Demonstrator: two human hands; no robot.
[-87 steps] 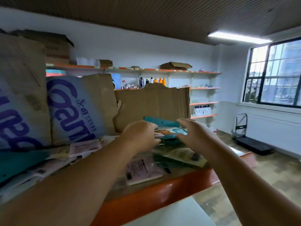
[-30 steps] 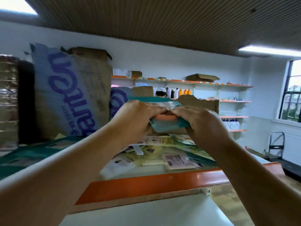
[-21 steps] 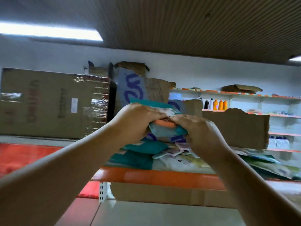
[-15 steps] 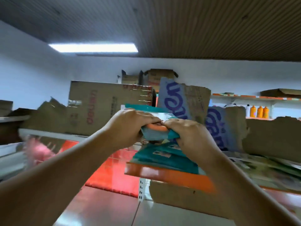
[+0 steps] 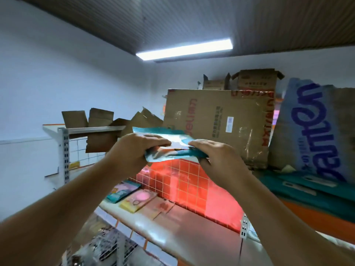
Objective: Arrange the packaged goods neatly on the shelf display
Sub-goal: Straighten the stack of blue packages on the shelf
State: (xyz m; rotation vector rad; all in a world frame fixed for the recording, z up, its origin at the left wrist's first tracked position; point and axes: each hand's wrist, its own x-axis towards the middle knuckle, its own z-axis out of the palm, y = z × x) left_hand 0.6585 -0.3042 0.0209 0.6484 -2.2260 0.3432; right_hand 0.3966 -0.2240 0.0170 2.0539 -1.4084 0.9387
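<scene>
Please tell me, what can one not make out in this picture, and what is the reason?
Head view only.
1. Number of packets held: the left hand and right hand cover both ends.
2. Print on them: blurred.
3. Labels of the flat packs on the lower shelf: too small.
4. Contents of the wire basket: blurred, cut off by the bottom edge.

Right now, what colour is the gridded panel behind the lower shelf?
Orange-red gridded panel, head view.
</scene>
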